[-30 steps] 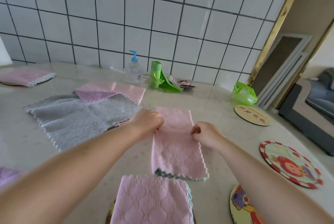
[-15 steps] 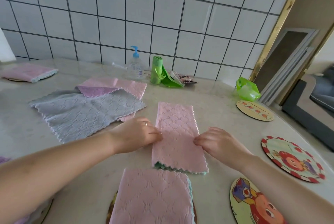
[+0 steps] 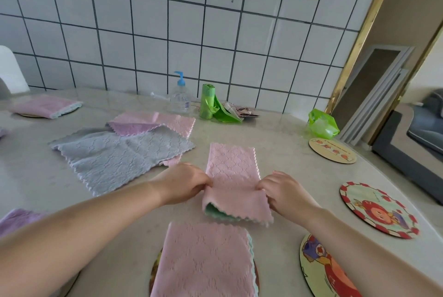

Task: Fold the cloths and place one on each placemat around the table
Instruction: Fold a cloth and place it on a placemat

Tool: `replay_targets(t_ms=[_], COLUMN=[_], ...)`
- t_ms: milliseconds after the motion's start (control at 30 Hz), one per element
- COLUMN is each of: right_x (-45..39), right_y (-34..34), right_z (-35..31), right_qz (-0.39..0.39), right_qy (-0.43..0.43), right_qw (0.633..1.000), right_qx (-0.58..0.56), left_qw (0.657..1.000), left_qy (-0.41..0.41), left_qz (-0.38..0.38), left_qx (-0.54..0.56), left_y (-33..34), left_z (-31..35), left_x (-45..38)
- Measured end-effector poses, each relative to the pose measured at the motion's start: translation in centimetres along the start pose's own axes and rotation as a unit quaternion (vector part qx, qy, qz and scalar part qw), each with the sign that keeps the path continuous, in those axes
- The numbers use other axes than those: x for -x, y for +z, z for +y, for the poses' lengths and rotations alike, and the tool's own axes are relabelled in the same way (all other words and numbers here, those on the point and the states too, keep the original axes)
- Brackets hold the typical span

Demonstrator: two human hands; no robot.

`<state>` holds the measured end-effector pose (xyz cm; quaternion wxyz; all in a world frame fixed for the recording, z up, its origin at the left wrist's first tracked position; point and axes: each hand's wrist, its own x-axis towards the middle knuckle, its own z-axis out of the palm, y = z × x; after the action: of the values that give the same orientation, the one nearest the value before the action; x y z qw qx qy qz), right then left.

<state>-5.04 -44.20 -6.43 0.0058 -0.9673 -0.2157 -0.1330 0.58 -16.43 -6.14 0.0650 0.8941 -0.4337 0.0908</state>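
Observation:
A long pink cloth (image 3: pixel 232 169), folded once into a strip, lies in the middle of the table. My left hand (image 3: pixel 184 184) pinches its left edge and my right hand (image 3: pixel 282 191) pinches its right edge. The near end is lifted off the table and shows a green underside. Just in front of me a folded pink cloth (image 3: pixel 203 263) rests on a round placemat (image 3: pixel 154 270). An unfolded grey cloth (image 3: pixel 115 155) and a pink cloth (image 3: pixel 155 121) lie to the left. Three bare round placemats sit on the right: (image 3: pixel 332 150), (image 3: pixel 378 210), (image 3: pixel 321 270).
At the far left a folded pink cloth (image 3: pixel 45 106) lies on a placemat. A pump bottle (image 3: pixel 181 97), a green bag roll (image 3: pixel 207 101) and a green plastic bag (image 3: pixel 322 124) stand by the tiled wall. A purple cloth (image 3: pixel 16 220) shows at the left edge.
Both hands have slid toward me along the strip's edges and pinched them. The near end, flat before, is now lifted off the table.

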Motion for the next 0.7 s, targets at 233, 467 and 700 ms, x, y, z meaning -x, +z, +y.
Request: replay_targets(t_ms=[233,467,700], right_x=[3.0,1.5,-0.9], right_y=[-0.9,-0.7,1.0], right_z=[-2.0,-1.9,-0.7], right_qz=[-0.030,0.045,0.045], right_qy=[0.111,0.222,0.319], right_qw=[0.974,0.909,0.872], right_qx=[-0.194,-0.350,-0.369], left_qw=[0.990,0.934,0.836], left_qy=[-0.091,-0.203,-0.285], left_qz=[-0.058,-0.017,-0.020], left_qx=[0.085,0.294,0.468], left_y=[-3.1,-1.9,-0.9], left_z=[2.7,2.9,2.5], left_x=[2.7,0.8,-1.5])
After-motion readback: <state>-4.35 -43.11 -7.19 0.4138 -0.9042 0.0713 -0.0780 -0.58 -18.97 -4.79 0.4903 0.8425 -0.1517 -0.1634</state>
